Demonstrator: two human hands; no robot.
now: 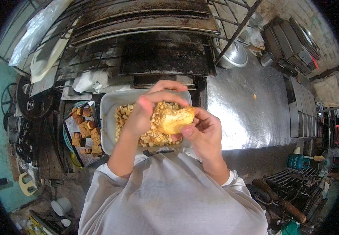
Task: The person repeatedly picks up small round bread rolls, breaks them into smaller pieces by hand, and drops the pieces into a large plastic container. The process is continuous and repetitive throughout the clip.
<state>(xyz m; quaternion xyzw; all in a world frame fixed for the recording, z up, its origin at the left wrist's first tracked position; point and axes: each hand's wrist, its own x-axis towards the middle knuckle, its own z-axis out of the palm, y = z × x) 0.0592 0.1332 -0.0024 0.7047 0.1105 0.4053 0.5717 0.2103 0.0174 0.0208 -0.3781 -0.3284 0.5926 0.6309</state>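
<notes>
In front of my chest, my right hand [205, 129] pinches a torn piece of yellow bread [176, 119] between thumb and fingers, its pale crumb facing up. My left hand [150, 107] arches over from the other side. Its fingertips reach the upper edge of the bread, but its thumb is hidden and its grip is unclear. Beneath both hands is a translucent plastic tub [107, 120]. Small broken bread pieces [125, 113] cover much of its bottom, partly hidden by my left hand and forearm.
Left of the tub, a dark tray [82, 158] holds several browned bread pieces [85, 129]. A rack with blackened baking trays [169, 54] stands beyond the tub. To the right, a shiny metal tabletop [246, 108] bears a lidded pot [235, 54] and loaf pans [303, 107].
</notes>
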